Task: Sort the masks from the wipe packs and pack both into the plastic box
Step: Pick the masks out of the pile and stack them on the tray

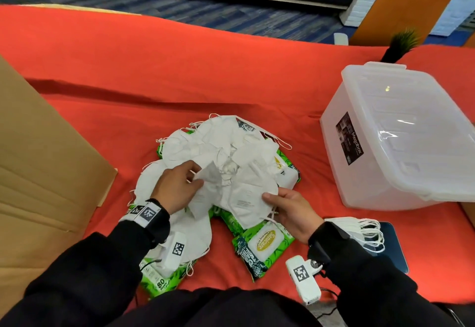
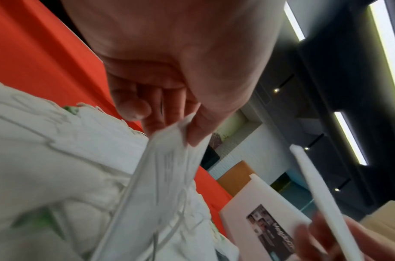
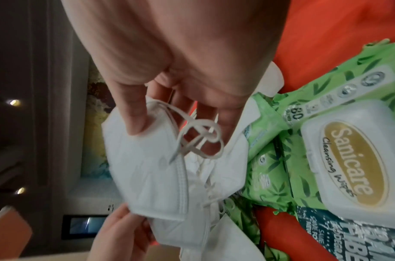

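A heap of white folded masks (image 1: 218,151) lies on green wipe packs (image 1: 264,243) in the middle of the red cloth. My left hand (image 1: 180,185) pinches the corner of one white mask (image 2: 169,155) between thumb and fingers at the heap's left side. My right hand (image 1: 285,205) grips another white mask (image 1: 246,200) by its right end, thumb on top (image 3: 136,121), its ear loops (image 3: 199,137) dangling under the palm. The clear plastic box (image 1: 401,141) stands to the right with its lid on. Several stacked masks (image 1: 365,231) lie by my right wrist.
A large brown cardboard sheet (image 1: 38,159) covers the table's left side. A Sanicare wipe pack (image 3: 348,162) with a white flip lid lies near my right hand. A dark blue flat thing (image 1: 393,247) sits under the stacked masks. A small plant (image 1: 401,43) stands behind the box.
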`<state>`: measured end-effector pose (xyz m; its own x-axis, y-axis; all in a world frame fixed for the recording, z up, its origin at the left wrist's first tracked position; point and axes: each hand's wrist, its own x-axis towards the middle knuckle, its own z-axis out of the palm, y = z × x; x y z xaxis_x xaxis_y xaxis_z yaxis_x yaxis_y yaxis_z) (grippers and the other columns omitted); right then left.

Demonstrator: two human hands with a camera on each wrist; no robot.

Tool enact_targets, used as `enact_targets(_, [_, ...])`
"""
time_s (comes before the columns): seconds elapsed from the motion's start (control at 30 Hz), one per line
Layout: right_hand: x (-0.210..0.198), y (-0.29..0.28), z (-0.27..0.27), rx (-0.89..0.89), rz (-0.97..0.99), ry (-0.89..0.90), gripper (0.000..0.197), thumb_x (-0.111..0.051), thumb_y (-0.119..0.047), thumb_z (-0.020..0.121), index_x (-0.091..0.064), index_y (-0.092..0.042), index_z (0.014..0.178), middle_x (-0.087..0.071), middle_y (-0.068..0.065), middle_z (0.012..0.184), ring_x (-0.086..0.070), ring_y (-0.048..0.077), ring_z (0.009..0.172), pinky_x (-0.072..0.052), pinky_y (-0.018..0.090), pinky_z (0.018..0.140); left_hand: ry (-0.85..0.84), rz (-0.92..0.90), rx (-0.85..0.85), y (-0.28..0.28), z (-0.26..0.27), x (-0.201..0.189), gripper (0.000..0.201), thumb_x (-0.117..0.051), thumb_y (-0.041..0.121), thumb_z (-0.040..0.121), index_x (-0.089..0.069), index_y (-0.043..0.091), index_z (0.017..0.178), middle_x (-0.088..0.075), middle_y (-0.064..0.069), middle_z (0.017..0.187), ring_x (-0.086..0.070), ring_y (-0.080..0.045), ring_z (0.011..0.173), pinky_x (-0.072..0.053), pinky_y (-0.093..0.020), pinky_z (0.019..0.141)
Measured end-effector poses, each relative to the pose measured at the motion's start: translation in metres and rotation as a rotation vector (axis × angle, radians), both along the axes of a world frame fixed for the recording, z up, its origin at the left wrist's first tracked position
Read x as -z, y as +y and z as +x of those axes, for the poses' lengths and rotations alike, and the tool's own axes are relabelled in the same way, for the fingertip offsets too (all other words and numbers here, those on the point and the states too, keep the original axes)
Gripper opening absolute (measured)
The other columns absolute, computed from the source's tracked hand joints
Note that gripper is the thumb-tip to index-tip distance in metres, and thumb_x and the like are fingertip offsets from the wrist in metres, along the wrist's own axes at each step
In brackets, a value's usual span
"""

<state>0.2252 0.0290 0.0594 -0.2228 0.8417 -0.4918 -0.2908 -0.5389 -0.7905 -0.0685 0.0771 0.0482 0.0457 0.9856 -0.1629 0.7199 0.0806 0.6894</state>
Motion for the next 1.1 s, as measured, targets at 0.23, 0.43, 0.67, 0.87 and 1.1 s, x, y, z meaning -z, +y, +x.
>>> enact_targets(0.23, [0.010, 0.003, -0.031, 0.006, 0.097, -0.103, 0.021, -0.072, -0.008, 0.090, -0.075, 0.003, 0.107, -0.074, 0.019, 0.114, -0.072, 0.031, 0.102, -0.059, 0.034, 0.087, -0.776, -0.318, -0.077, -0.025, 0.056, -0.027, 0.030, -0.050, 0.037, 0.104, -0.072, 0.017, 0.103, -0.074, -0.001, 0.084, -0.068, -0.021, 0.073, -0.051, -0.033, 0.065])
enact_targets(0.43, [0.012, -0.004, -0.028, -0.021, 0.022, -0.038, 0.041, -0.073, 0.010, 0.083, -0.068, -0.008, 0.120, -0.074, 0.021, 0.109, -0.073, 0.031, 0.091, -0.060, 0.036, 0.072, -0.394, -0.115, 0.121, -0.024, 0.047, -0.006, 0.045, -0.077, 0.034, 0.078, -0.064, 0.033, 0.122, -0.073, 0.016, 0.112, -0.068, -0.003, 0.103, -0.054, -0.031, 0.088])
enact_targets(0.67, [0.004, -0.008, 0.009, -0.288, -0.180, -0.123, 0.020, -0.072, 0.009, 0.082, -0.075, -0.002, 0.099, -0.067, 0.010, 0.078, -0.057, 0.015, 0.061, -0.054, 0.024, 0.056, -0.673, -0.155, -0.051, -0.020, 0.035, -0.002, 0.038, -0.083, -0.003, 0.075, -0.075, 0.013, 0.108, -0.078, -0.004, 0.102, -0.074, -0.024, 0.097, -0.059, -0.038, 0.084])
enact_targets(0.87, [-0.002, -0.007, 0.023, 0.110, -0.215, 0.167, 0.005, -0.049, -0.007, 0.068, -0.051, -0.011, 0.071, -0.053, 0.013, 0.070, -0.059, 0.026, 0.066, -0.053, 0.037, 0.073, -0.761, -0.277, 0.006, -0.034, 0.051, 0.001, 0.039, -0.082, -0.005, 0.075, -0.071, 0.006, 0.111, -0.078, -0.008, 0.107, -0.073, -0.030, 0.101, -0.058, -0.032, 0.075])
enact_targets(1.1, [-0.002, -0.007, 0.051, -0.137, -0.016, -0.310, 0.021, -0.079, -0.005, 0.083, -0.071, 0.006, 0.098, -0.050, 0.004, 0.065, -0.034, 0.010, 0.049, -0.027, 0.021, 0.045, -0.726, -0.209, 0.051, -0.037, 0.090, -0.006, 0.052, -0.090, 0.008, 0.071, -0.068, 0.013, 0.118, -0.075, -0.003, 0.115, -0.071, -0.022, 0.109, -0.057, -0.041, 0.093])
